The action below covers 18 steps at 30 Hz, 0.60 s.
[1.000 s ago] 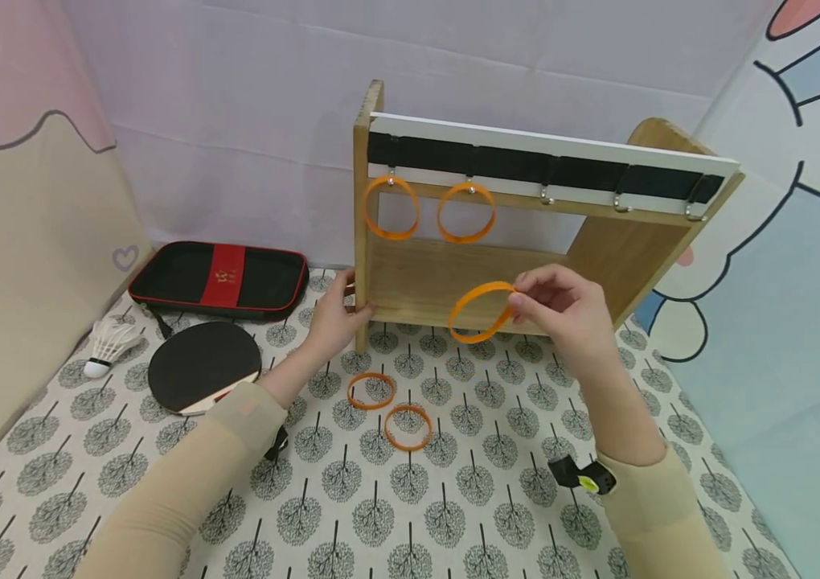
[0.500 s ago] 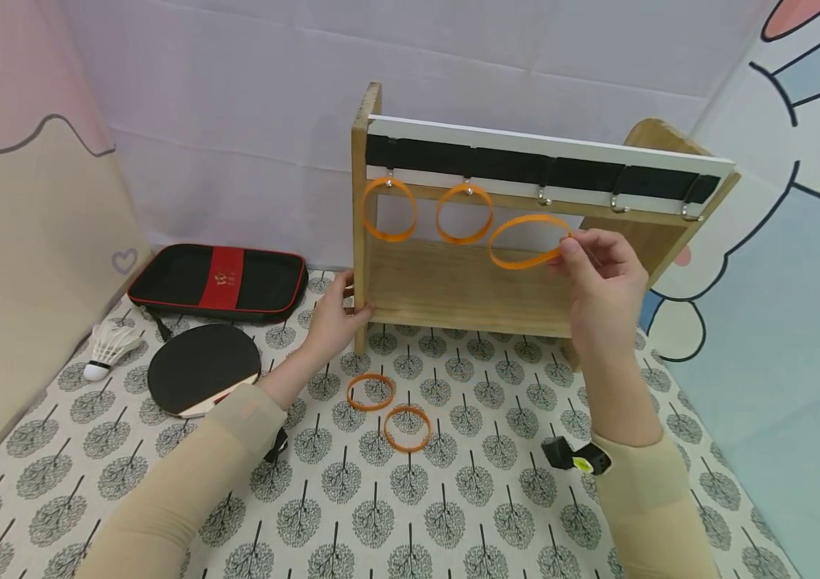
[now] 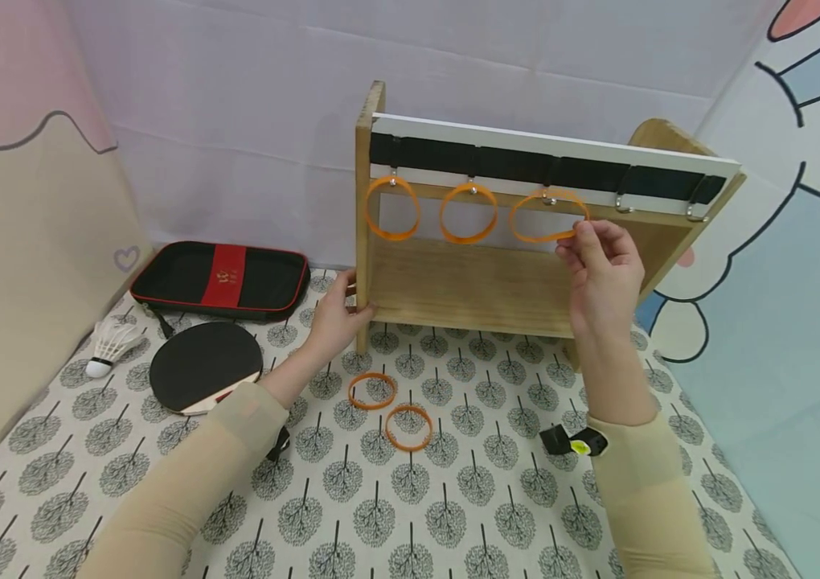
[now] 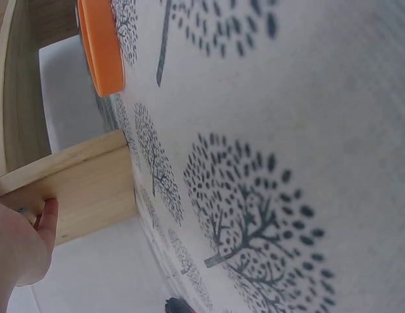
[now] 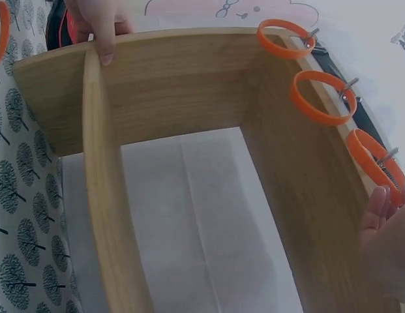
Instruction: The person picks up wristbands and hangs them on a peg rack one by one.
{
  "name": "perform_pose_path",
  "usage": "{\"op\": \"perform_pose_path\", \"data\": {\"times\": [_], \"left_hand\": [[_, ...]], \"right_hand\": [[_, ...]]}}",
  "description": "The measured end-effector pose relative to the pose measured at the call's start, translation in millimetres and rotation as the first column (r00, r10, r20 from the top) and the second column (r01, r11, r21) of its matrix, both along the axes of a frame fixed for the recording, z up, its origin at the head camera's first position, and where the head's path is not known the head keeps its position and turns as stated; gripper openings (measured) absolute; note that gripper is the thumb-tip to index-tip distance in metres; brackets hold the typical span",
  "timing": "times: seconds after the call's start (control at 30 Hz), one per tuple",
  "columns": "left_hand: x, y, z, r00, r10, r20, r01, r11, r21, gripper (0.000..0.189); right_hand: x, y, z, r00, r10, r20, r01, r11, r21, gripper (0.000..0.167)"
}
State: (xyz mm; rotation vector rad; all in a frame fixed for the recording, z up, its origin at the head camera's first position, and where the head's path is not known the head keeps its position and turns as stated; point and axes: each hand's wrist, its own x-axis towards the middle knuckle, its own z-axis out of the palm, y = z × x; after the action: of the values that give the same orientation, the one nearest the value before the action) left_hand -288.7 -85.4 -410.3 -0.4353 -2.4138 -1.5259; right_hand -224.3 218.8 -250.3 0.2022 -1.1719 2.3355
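Head view shows us two rings (image 3: 393,237) hung on the rack (image 3: 464,281); our right hand (image 3: 607,277) pinches a third ring (image 3: 540,240), seemingly looped over the rack's middle hook (image 3: 548,199), while our left hand (image 3: 338,314) grips the rack's left side. We judge two hung, one nearly, two left, lying before the rack on the bench (image 3: 482,503). We count five rings, five hooks, and, left of the rack, one case (image 3: 222,277), one paddle (image 3: 200,366), one shuttlecock (image 3: 109,344).

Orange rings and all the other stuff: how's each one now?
Two rings, hanging
Third ring, pinched by right grip
Two other rings, lying down
Rightmost two hooks, bare
Wooden rack, standing
Left grip, holding rack's side
Black case, closed
Paddle, lying flat
Shuttlecock, on its side
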Motion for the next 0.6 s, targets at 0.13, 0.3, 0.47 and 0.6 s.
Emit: {"op": "perform_pose_path", "data": {"times": [0.13,0.3,0.47,0.6], "left_hand": [[0.7,1.5,1.1,1.0,-0.007,-0.001,0.007,1.0,0.01,0.062],[1.2,2.5,1.3,1.0,-0.007,0.003,0.007,1.0,0.011,0.063],[1.6,2.8,1.9,1.0,-0.004,-0.006,0.004,1.0,0.007,0.062],[2.3,2.4,2.5,1.0,-0.005,-0.004,0.005,1.0,0.013,0.063]], "right_hand": [[-4.0,3.7,-7.7,0.999,-0.022,0.047,0.021,0.999,0.027,0.024],[-5.1,5.3,-15.9,0.998,-0.021,0.061,0.017,0.998,0.055,0.02],[0.0,7.8,-20.0,0.998,0.0,0.058,-0.005,0.996,0.086,0.022],[8.5,9.5,-23.1,0.998,0.006,0.06,-0.016,0.986,0.166,0.023]]}}
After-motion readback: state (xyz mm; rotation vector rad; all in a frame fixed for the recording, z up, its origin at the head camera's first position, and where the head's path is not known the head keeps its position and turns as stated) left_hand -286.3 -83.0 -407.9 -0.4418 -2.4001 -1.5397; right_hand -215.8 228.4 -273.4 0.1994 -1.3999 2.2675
